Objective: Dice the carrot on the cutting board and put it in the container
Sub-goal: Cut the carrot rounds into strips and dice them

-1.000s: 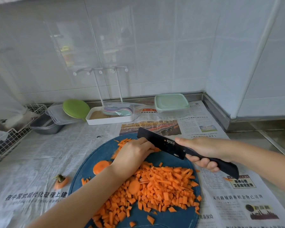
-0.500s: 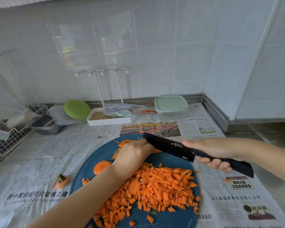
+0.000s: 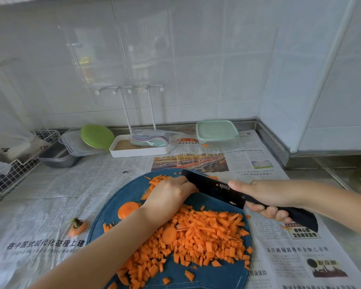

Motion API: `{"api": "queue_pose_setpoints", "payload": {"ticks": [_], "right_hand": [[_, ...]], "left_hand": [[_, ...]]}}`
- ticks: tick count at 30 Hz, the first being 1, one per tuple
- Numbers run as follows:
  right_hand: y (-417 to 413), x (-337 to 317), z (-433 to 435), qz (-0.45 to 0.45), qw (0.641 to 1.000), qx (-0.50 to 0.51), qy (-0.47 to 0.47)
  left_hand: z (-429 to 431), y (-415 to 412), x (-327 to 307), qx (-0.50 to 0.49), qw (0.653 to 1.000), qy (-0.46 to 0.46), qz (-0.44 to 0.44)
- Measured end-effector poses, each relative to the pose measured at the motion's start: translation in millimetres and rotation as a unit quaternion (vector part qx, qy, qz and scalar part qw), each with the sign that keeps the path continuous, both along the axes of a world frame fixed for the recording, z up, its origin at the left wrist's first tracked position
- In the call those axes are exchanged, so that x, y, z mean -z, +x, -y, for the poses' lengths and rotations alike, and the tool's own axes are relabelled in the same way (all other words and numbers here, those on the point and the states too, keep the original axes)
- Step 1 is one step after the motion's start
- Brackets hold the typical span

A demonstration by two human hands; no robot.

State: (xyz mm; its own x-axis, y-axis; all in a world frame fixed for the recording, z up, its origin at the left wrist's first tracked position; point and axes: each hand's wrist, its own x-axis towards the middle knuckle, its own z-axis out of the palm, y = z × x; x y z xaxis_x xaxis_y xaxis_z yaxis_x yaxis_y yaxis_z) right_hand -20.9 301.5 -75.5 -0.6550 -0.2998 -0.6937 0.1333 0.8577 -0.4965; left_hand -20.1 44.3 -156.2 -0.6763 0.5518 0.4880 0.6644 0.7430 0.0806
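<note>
Your left hand (image 3: 169,197) curls over carrot strips (image 3: 157,181) at the far side of the cutting board (image 3: 131,192). Your right hand (image 3: 267,197) grips the knife (image 3: 213,188), its blade just beside those fingers. Diced carrot (image 3: 200,236) heaps nearer you, and the lidded container (image 3: 217,132) stands well behind.

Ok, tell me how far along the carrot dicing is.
Done: a big pile of dice covers the board. In hand: the left hand holds strips at the board's far edge while the right hand grips the knife, blade at its fingers. Left: those strips, two round slices, and moving everything into the container, which sits lidded at the back.
</note>
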Motion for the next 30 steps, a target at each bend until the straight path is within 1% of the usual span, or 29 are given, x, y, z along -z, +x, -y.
{"api": "queue_pose_setpoints", "payload": {"ticks": [8, 13, 18, 22, 24, 27, 30], "right_hand": [[3, 3, 7, -0.033, 0.998, -0.014, 0.05], [8, 0, -7, 0.003, 1.0, 0.013, 0.02], [8, -1, -11, -0.001, 1.0, 0.009, 0.021], [5, -12, -17, 0.007, 0.999, 0.021, -0.033], [0, -24, -23, 0.004, 0.996, 0.044, -0.077], [-7, -38, -31, -0.024, 0.989, 0.072, -0.127], [-11, -39, -37, -0.053, 0.981, 0.107, -0.156]], "left_hand": [[-3, 4, -5, 0.006, 0.999, 0.03, -0.026], [-3, 3, -3, -0.004, 0.999, 0.041, -0.027], [-3, 3, -6, -0.018, 0.999, 0.032, -0.029], [-5, 6, -8, -0.041, 0.999, 0.006, -0.025], [-4, 3, -9, -0.042, 0.999, -0.002, -0.006], [-4, -2, -21, -0.043, 0.999, -0.029, 0.008], [-16, -9, -35, -0.071, 0.997, -0.008, 0.008]]}}
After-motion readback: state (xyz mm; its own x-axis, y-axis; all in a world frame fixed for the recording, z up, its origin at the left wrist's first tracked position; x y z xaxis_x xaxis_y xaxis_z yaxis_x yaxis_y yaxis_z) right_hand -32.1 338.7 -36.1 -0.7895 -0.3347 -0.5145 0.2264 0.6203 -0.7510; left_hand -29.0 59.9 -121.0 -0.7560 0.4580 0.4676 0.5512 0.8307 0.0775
